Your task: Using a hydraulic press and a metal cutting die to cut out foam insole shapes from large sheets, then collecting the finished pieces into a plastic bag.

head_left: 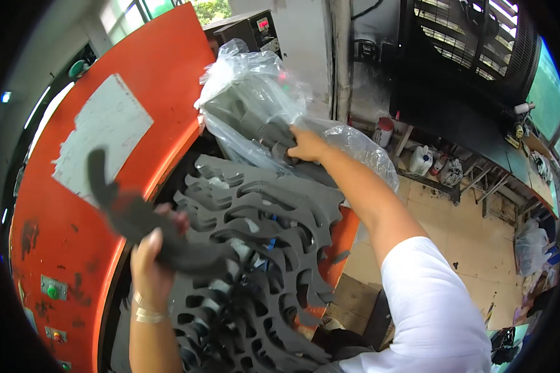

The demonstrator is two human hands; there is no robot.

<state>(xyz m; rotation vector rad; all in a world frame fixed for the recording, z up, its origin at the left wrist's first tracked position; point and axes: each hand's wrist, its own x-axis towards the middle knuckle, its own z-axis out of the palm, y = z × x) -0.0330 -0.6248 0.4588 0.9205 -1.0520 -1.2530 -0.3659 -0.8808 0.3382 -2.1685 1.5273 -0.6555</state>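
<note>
My left hand (148,267) is closed around a curved dark grey foam piece (137,217), smeared by motion, held above the left side of the foam sheet. At the far side, my right hand (308,145) reaches to the opening of a clear plastic bag (249,78). Its thumb and fingers grip the end of grey foam cutouts (255,124) lying in that bag; the fingertips are partly hidden. Between my arms spreads a grey foam sheet (317,199) full of wavy cut-out holes, with leftover strips piled up toward me.
An orange machine (174,68) with push buttons (53,290) rises along the left. To the right stands a dark workbench (460,121) with bottles (421,160) beneath it, under a large fan (473,31). Tiled floor (442,224) lies between the bench and me.
</note>
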